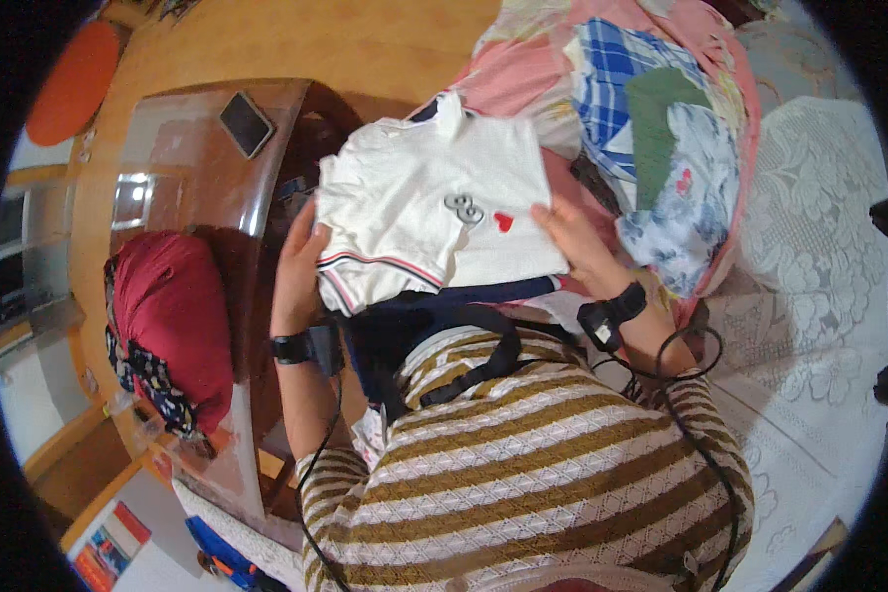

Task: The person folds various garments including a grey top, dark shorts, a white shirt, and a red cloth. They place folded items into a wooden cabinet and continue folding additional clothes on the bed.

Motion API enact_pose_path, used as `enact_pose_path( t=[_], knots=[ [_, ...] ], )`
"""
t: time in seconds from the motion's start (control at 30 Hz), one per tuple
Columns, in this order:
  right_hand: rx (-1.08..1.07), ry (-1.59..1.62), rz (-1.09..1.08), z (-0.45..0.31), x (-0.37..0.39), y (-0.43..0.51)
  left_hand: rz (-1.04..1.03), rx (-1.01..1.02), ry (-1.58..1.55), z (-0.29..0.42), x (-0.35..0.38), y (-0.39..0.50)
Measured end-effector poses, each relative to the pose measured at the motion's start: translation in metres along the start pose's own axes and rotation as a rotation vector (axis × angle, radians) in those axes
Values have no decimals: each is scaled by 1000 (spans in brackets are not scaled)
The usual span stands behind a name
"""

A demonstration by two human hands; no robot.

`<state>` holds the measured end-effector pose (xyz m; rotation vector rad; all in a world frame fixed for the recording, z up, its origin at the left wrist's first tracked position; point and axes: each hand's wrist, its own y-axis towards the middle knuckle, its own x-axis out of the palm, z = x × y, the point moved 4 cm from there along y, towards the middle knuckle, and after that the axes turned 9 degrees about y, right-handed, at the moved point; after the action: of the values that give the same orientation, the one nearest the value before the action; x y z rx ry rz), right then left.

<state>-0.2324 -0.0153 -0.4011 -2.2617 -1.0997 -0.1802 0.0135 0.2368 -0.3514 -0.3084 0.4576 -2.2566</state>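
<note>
A white short-sleeved shirt (414,177) lies partly folded across the lap, with a red heart, a grey print and dark and red trim on its sleeve. My left hand (302,255) grips its left edge, the thumb on top of the cloth. At the opposite edge, my right hand (573,237) holds the fabric between thumb and fingers. Dark blue cloth (414,311) shows under the shirt, close to the body. The fingers beneath the shirt are hidden.
To the left, a glass-topped table (185,118) bears a phone (246,124) and a red cloth bundle (174,318). On the right, a pink patterned cloth (510,66) lies under several garments, including a blue plaid one (603,89). White lace fabric (814,192) covers the seat. Cables hang from both wrists.
</note>
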Motion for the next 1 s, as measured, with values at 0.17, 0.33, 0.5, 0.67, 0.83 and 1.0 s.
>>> enact_pose_path(
  t=[0.17, 0.33, 0.5, 0.67, 0.83, 1.0],
  knots=[
    [108, 35, -39, 36, -7, -3, 219, -76, 187, -39, -16, -31],
    [155, -48, -153, 15, -1, -10, 314, 55, 672, -41, -16, -34],
    [-88, 133, -244, -21, 3, -18, 335, 75, 306, -38, -23, -33],
    [40, -531, -114, 3, 2, -11, 370, 377, 1215, -18, -3, -29],
    [-113, -577, -112, -14, -30, -12, -132, 733, 1435, -31, 44, -26],
    [-916, -1132, 624, -129, -110, -52, -280, 627, 1584, -52, 51, -13]
  ],
)
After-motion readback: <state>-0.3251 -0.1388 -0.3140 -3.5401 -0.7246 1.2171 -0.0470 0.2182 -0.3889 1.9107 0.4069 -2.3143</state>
